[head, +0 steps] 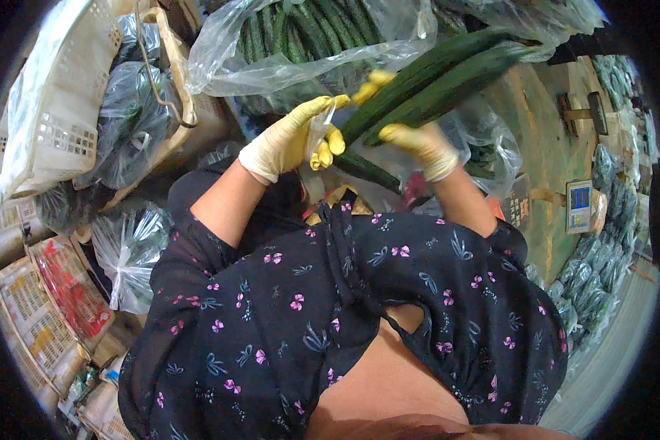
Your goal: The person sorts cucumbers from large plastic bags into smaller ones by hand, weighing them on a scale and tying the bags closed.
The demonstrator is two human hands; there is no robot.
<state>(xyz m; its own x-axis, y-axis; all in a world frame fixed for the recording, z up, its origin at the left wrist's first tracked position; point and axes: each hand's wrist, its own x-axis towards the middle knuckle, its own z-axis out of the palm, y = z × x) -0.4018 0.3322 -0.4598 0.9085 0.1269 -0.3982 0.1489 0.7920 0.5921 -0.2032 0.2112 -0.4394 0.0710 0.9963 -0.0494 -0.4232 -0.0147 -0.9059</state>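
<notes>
My right hand [418, 143], in a white glove with yellow coated fingers, is closed around long dark green cucumbers [440, 82], their far ends pointing to the upper right. My left hand [297, 132], gloved alike, pinches a strip of clear plastic [320, 124] between thumb and fingers at the cucumbers' near end. Another cucumber [368, 170] lies below, between my hands. Beyond them an opened clear plastic bag [264, 77] holds many more cucumbers [308, 30]. Yellow fingertips behind the held cucumbers are partly hidden.
At the left stand a white plastic crate [60, 110] and a crate with bagged produce [137, 121], with a metal hook [157, 91] over it. A tied plastic bag [129, 264] sits lower down. At the right are a digital scale display [578, 206] and many bagged greens [594, 280].
</notes>
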